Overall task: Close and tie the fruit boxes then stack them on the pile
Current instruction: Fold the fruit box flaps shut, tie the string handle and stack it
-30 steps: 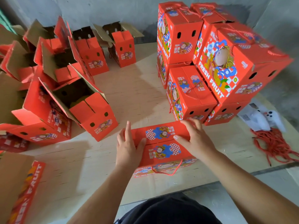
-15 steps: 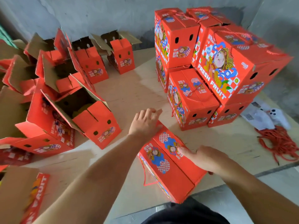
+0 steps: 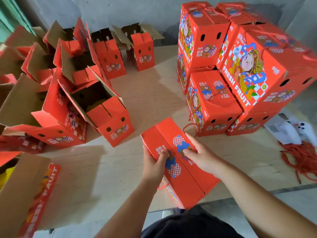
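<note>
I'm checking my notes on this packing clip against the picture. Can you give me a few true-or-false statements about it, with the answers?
1. Both hands rest on the closed box near the table's front edge. True.
2. The open box to its left has its flaps shut. False: they stand open.
3. The stacked pile is on the right. True.
4. The loose red cords lie on the pile. False: they lie on the table, at the right.
</note>
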A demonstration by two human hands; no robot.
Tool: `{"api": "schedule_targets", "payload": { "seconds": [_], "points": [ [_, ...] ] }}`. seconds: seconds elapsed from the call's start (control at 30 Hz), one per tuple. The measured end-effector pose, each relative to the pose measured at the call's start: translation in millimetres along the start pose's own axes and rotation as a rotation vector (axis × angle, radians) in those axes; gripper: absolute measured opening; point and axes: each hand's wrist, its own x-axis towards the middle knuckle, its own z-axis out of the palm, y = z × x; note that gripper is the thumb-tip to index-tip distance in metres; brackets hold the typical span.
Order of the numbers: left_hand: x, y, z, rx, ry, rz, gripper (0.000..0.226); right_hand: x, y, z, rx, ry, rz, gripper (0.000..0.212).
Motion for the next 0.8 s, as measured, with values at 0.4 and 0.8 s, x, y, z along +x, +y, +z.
{"api": "schedule_targets", "payload": {
  "seconds": [0.4,0.8],
  "points": [
    [73.6,30.9,24.6,0.487,-0.282,0.099,0.034,-24.5,17.3,32.7,0.547,0.553,0.04,0.037],
    [0.8,55.4,-14.1,0.311,-0.318,-0.03,0.041,-31.9,-29.8,30.4,0.196,0.383,-0.284,0.02]
  ]
}}
